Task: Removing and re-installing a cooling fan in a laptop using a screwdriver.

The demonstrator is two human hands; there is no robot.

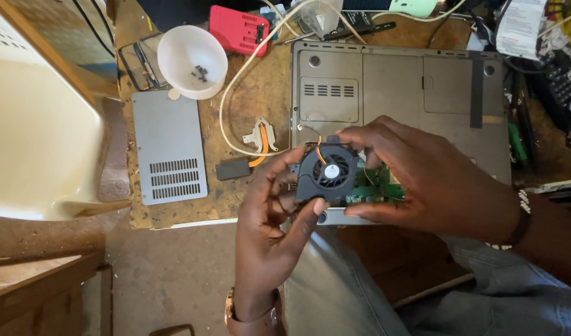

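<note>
A small black cooling fan (pixel 328 172) with thin coloured wires is held up between both hands, over the opened corner of an upturned grey laptop (pixel 397 87). My left hand (pixel 270 227) grips the fan's left and lower edge with thumb and fingers. My right hand (pixel 422 177) holds its right side and top, fingers curled over it. A green circuit board (pixel 376 186) shows in the open bay just under my right fingers.
A grey vented cover panel (pixel 168 146) lies left on the worn wooden board. A white bowl (pixel 192 61) holds small dark screws. A white cable (pixel 235 93), a metal bracket (pixel 260 135), a small black block (pixel 232 169) and a red object (pixel 239 29) lie nearby. Tools clutter the right edge.
</note>
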